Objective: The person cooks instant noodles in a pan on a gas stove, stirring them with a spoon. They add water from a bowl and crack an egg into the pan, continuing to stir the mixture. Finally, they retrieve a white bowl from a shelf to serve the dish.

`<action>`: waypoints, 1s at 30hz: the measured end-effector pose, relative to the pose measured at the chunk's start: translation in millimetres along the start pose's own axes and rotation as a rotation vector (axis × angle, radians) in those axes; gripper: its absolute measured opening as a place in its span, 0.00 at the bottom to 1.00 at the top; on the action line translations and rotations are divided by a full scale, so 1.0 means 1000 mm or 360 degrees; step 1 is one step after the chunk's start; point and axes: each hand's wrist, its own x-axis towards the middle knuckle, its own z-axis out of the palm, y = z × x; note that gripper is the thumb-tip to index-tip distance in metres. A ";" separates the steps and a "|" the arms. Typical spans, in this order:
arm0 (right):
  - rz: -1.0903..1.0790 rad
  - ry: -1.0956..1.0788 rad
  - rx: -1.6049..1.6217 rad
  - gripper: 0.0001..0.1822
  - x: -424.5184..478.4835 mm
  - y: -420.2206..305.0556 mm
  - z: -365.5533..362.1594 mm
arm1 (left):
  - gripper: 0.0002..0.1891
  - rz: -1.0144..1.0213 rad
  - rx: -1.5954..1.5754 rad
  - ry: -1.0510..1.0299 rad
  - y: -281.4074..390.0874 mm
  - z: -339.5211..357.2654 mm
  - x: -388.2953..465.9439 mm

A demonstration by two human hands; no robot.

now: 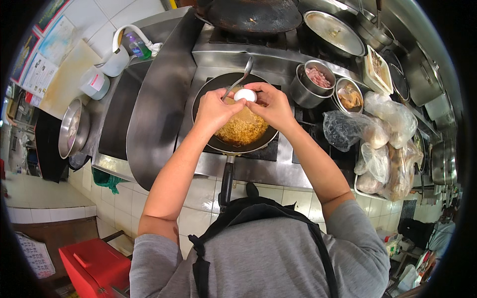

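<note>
A white egg (245, 95) is held between the fingertips of both hands above a dark frying pan (199, 89). My left hand (220, 108) grips the egg from the left, and the handle of a metal spoon (247, 68) passes by its fingers, its lower end hidden. From the right, my right hand (274, 106) has its thumb and fingers on the egg. Instant-style noodles (242, 128) lie in brownish liquid in the pan, below my hands. The pan's black handle (227, 178) points towards me.
Right of the pan stand a metal pot of raw meat (317, 76), a metal bowl of food (349, 95) and plastic bags (376, 130) on a tray. A large black wok (255, 16) sits behind. At left are a soap bottle (138, 46) and a steel bowl (74, 128).
</note>
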 end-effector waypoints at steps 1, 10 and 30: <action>-0.0012 0.0012 -0.0130 0.21 0.000 -0.001 0.001 | 0.19 0.0001 0.0046 0.0015 0.000 0.001 -0.001; 0.0074 0.0236 -0.0420 0.20 -0.002 0.017 0.013 | 0.19 -0.0016 0.0185 0.0066 -0.016 0.020 0.004; -0.0019 0.0250 -0.0511 0.17 0.004 0.032 0.015 | 0.20 -0.0128 0.0191 0.0098 -0.024 0.032 0.009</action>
